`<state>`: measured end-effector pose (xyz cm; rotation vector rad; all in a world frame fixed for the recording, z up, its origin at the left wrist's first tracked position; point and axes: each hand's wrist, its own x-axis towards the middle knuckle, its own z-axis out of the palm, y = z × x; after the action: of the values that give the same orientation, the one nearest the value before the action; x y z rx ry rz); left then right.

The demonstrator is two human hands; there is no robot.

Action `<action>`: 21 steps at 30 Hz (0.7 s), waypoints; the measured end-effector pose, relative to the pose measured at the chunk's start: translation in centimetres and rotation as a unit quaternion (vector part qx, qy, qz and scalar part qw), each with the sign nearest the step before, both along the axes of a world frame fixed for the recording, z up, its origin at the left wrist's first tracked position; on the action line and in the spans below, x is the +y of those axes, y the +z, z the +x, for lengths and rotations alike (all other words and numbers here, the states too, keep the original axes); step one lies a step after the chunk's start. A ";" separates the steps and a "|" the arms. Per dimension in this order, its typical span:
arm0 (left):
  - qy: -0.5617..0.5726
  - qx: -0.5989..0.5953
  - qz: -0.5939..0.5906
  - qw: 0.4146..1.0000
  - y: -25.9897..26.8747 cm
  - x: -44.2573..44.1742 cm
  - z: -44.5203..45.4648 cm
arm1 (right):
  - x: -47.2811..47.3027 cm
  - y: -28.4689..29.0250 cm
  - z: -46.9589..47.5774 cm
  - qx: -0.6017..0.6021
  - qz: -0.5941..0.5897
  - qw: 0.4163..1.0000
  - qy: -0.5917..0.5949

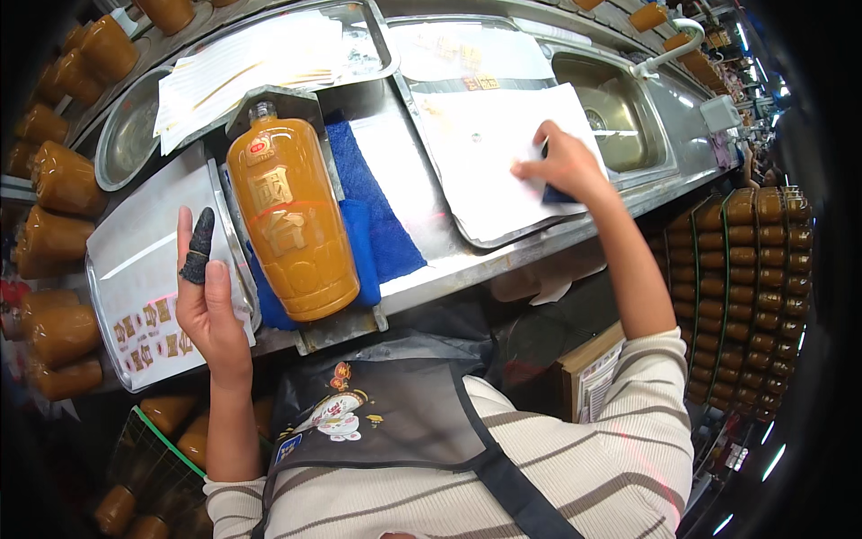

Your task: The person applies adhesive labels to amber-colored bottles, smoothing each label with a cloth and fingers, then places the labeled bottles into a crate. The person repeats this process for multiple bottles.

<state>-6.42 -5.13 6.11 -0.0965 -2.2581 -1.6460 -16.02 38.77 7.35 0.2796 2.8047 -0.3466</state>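
A glossy amber-brown bottle [293, 222] with raised gold characters lies on a metal cradle lined with blue cloth [377, 209]. Just left of it my left hand [210, 290] is raised, fingers apart and holding nothing; a dark wrap with a band covers one finger. Beneath that hand, a tray holds a white sheet bearing gold-and-red decals [145, 323]. My right hand [566, 162] is over a stack of white paper [471, 175] in a metal tray. A dark flat object [557, 195] shows partly under that hand; whether it is gripped cannot be told.
A steel sink [599, 108] with a white tap [683, 47] lies right of the paper. More paper strips [249, 67] fill a tray at the back left, beside a metal bowl [128, 128]. Brown bottles [67, 178] line the left side; stacked ones [741, 290] stand at right.
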 end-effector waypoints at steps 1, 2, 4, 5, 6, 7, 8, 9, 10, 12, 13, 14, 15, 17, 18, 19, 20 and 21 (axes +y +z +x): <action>0.000 -0.003 -0.003 1.000 0.1 0.0 -0.1 | 1.4 -0.2 -1.1 0.004 -0.004 1.000 0.002; 0.000 -0.005 0.003 1.000 0.1 0.0 -0.2 | 2.5 -0.5 -2.1 0.023 0.003 1.000 -0.003; 0.000 -0.004 0.019 1.000 0.3 0.4 -0.5 | 5.5 -1.8 -4.1 0.101 0.016 0.994 0.048; 0.003 -0.007 0.016 1.000 0.3 0.4 -0.5 | 6.0 -1.8 -4.6 0.125 0.028 0.990 0.056; 0.007 -0.007 0.015 1.000 0.2 0.3 -0.5 | 5.9 -1.6 -5.1 0.149 0.050 0.985 0.071; 0.010 -0.006 0.017 1.000 0.2 0.2 -0.5 | 7.0 -2.2 -5.8 0.158 0.044 0.981 0.101; 0.011 -0.004 0.013 1.000 0.2 0.2 -0.6 | 8.8 -3.5 -6.7 0.167 0.038 0.977 0.130; 0.020 -0.022 0.018 0.999 0.2 0.0 -0.4 | 8.6 -3.7 -7.4 0.173 0.027 0.971 0.162; 0.028 -0.039 0.024 0.999 0.3 -0.1 -0.3 | 8.7 -3.5 -7.9 0.134 0.005 0.978 0.158; 0.037 -0.045 0.015 0.998 0.5 -0.2 -0.3 | 8.7 -2.8 -8.4 0.107 0.001 0.983 0.149; 0.041 -0.048 0.011 0.998 0.5 -0.3 -0.2 | 8.5 -2.6 -8.6 0.093 -0.002 0.985 0.145; 0.040 -0.038 0.005 0.998 0.6 -0.3 -0.4 | 8.7 -2.9 -9.2 0.116 -0.004 0.980 0.161; 0.037 -0.032 0.000 0.999 0.5 -0.3 -0.4 | 8.9 -3.2 -9.9 0.114 -0.017 0.982 0.149; 0.032 -0.023 -0.010 0.999 0.5 -0.5 -0.5 | 9.4 -3.5 -11.3 0.110 -0.045 0.985 0.126; 0.033 -0.021 -0.015 0.999 0.4 -0.7 -0.4 | 9.5 -3.6 -11.8 0.093 -0.076 0.989 0.090; 0.027 -0.009 -0.022 0.999 0.3 -0.7 -0.4 | 9.6 -3.6 -12.2 0.075 -0.107 0.990 0.053; 0.021 0.003 -0.028 0.999 0.3 -0.7 -0.5 | 9.7 -3.6 -12.5 0.056 -0.137 0.989 0.016; 0.018 0.015 -0.035 0.999 0.3 -0.8 -0.5 | 9.3 -3.5 -12.5 0.096 -0.137 0.986 0.005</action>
<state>-6.92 -5.96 6.40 -0.0956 -2.2831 -1.5365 -28.53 48.04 3.87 0.1768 2.8948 -0.7861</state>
